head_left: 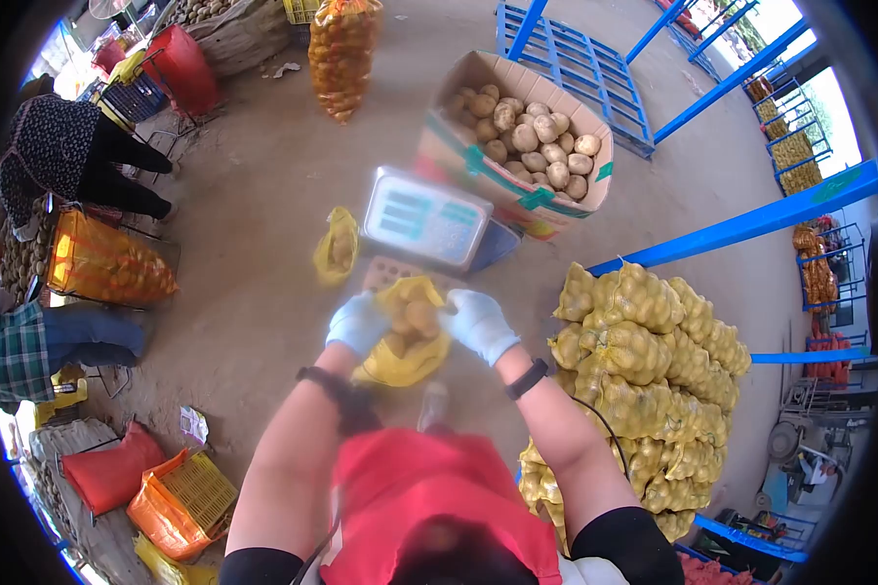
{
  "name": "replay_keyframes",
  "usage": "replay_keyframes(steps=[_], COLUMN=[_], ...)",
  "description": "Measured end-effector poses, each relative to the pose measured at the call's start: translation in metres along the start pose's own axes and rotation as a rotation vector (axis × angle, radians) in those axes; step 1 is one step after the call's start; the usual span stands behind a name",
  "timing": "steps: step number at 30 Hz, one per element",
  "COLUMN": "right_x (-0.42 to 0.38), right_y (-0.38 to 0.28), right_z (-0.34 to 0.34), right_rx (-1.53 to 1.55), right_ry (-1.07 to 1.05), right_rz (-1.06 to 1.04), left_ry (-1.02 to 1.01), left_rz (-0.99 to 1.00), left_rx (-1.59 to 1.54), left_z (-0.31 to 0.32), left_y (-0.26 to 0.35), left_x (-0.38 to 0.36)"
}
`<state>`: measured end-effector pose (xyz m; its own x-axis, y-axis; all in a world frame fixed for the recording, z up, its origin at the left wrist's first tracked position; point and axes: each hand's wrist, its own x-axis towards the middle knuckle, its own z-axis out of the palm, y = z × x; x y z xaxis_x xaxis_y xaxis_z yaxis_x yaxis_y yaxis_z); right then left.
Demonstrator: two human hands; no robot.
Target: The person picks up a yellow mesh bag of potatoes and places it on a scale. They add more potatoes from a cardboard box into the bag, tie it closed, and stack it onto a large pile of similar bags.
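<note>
My left hand (pixel 358 324), in a pale glove, is closed on the left edge of a yellow mesh bag (pixel 400 366). Several potatoes (pixel 419 317) show in the bag's open mouth. My right hand (pixel 480 327), gloved too, pinches the opposite edge; its fingertips are slightly blurred. The bag hangs between both hands, just in front of a scale (pixel 426 219) with a pale, shiny top. Left of the scale stands a smaller yellow mesh bag (pixel 338 248) with contents. Beyond it on the right, a large cardboard box (pixel 473 164) holds many potatoes (pixel 541 141).
Filled yellow mesh bags (pixel 654 390) are stacked at my right, below a blue beam (pixel 741 219). A blue pallet (pixel 580 73) lies behind the box. Ahead stands a tall orange sack (pixel 344 63). Two people (pixel 63 146) work at the left among crates and sacks.
</note>
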<state>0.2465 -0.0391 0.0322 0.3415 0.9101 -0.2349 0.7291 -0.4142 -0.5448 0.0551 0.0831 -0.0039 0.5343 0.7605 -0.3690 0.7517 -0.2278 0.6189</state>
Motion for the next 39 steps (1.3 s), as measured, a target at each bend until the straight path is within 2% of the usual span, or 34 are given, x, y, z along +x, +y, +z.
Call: replay_keyframes(steps=[1, 2, 4, 5, 6, 9, 10, 13, 14, 17, 20, 21, 22, 23, 25, 27, 30, 33, 36, 37, 39], right_x=[-0.002, 0.001, 0.008, 0.012, 0.014, 0.014, 0.011, 0.009, 0.007, -0.004, -0.009, -0.015, -0.022, -0.024, -0.031, -0.031, -0.027, -0.014, -0.009, -0.009, -0.004], right_y=[-0.001, 0.004, 0.017, 0.016, 0.013, -0.003, -0.008, 0.003, -0.002, -0.033, -0.069, -0.077, -0.080, -0.076, -0.052, -0.048, -0.044, -0.042, -0.022, -0.016, -0.012], right_z=[-0.001, 0.001, 0.011, 0.011, 0.012, -0.007, -0.012, 0.011, 0.010, -0.021, -0.025, -0.019, -0.001, 0.019, 0.073, 0.084, 0.067, 0.016, -0.003, -0.007, -0.024], right_rx=[0.003, 0.156, 0.468, 0.459, 0.451, 0.519, 0.557, 0.409, 0.394, 0.064, -0.093, 0.018, 0.148, 0.022, -0.424, -0.606, -0.602, 0.000, 0.483, 0.674, 0.978], right_ry=[0.026, 0.062, 0.148, 0.172, 0.194, 0.199, 0.187, 0.283, 0.295, 0.226, 0.582, 0.381, 0.220, 0.031, -0.222, -0.303, -0.305, -0.390, -0.296, -0.237, -0.266], right_rz=[0.068, 0.130, 0.248, 0.249, 0.251, 0.320, 0.355, 0.294, 0.280, 0.254, -0.173, -0.218, -0.164, -0.109, -0.001, -0.040, -0.161, -0.081, -0.071, -0.068, -0.009], left_ry=[-0.153, -0.052, -0.005, 0.023, 0.000, -0.072, -0.023, -0.033, 0.001, -0.096, -0.071, -0.052, -0.031, -0.012, 0.015, 0.031, 0.038, 0.123, 0.083, 0.137, 0.248], left_rz=[-0.001, -0.170, -0.406, -0.527, -0.502, -0.536, -0.567, -0.591, -0.621, -0.422, -0.345, -0.345, -0.343, -0.345, -0.302, -0.301, -0.334, -0.197, -0.154, -0.137, -0.093], left_rx=[-0.082, -0.369, -0.824, -1.054, -1.138, -1.181, -1.188, -1.191, -1.287, -1.213, -1.168, -1.154, -1.139, -1.121, -1.048, -0.980, -0.988, -0.929, -0.510, -0.410, -0.210], left_z=[0.009, 0.012, 0.001, -0.007, -0.015, -0.042, -0.050, -0.036, -0.046, -0.058, -0.052, -0.051, -0.050, -0.049, -0.044, -0.035, -0.024, -0.018, -0.034, -0.032, -0.028], left_y=[-0.016, -0.021, -0.023, -0.022, -0.018, -0.016, -0.003, -0.028, -0.014, -0.011, -0.010, -0.005, 0.000, 0.004, 0.005, 0.003, 0.008, 0.008, 0.014, 0.013, 0.011], left_x=[0.013, 0.015, 0.012, 0.009, 0.001, -0.024, -0.035, -0.034, -0.041, -0.041, -0.034, -0.033, -0.034, -0.036, -0.038, -0.042, -0.043, -0.044, -0.051, -0.053, -0.056])
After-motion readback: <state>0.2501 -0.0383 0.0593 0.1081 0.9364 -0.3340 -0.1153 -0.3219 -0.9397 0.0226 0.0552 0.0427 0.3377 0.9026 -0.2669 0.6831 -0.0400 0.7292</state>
